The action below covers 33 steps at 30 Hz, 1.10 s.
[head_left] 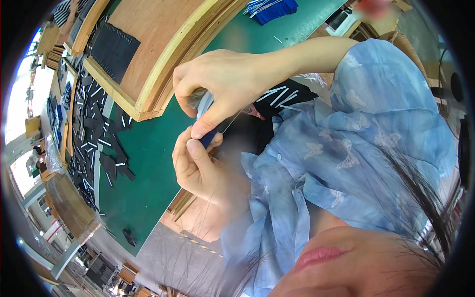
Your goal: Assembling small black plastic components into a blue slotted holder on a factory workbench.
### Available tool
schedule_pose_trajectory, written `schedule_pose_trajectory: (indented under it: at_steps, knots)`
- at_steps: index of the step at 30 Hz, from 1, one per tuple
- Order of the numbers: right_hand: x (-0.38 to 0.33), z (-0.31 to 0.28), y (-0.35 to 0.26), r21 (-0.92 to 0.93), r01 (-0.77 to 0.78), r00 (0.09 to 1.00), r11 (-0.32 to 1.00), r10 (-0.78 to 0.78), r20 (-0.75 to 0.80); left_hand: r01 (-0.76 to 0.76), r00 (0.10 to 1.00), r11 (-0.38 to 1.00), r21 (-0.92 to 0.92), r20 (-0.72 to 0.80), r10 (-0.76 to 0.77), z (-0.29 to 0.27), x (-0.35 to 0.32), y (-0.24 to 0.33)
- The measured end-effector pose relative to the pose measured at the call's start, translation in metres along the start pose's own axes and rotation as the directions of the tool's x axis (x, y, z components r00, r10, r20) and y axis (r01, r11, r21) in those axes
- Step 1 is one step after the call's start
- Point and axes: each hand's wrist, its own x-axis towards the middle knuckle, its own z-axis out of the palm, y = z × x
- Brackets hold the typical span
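Note:
My right hand is closed around a bundle of pale bluish-white strips, which curves out between its thumb and fingers. A small dark blue flat piece shows just below it. Pinching that blue piece is my left hand, with its thumb up close to the right thumb. The fingers cover much of both held things, so I cannot tell whether they are joined. Black flat pieces with white strips lie near my right forearm, against my body.
A green table spreads under my hands. A wooden frame tray with a black sheet stands on it. Scattered black pieces with white strips lie at the left; a stack of blue pieces lies at the far edge.

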Motion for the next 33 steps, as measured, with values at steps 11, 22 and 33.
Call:
schedule_pose_trajectory:
  at_steps: [11,22,33]
  knots:
    - [-0.016,-0.016,0.022,-0.103,-0.107,0.98,0.989,0.088,-0.18,0.053,0.998,0.988,-0.145,0.042,-0.047,-0.016,0.007,-0.008]
    - [-0.022,-0.014,0.027,0.086,-0.012,0.995,0.996,0.021,-0.1,0.086,0.994,0.986,-0.144,0.081,-0.075,-0.014,0.008,-0.008]
    - [-0.024,-0.013,0.018,0.21,0.084,0.995,0.974,-0.07,-0.072,-0.154,0.978,0.977,0.147,-0.115,0.172,-0.012,0.018,-0.018]
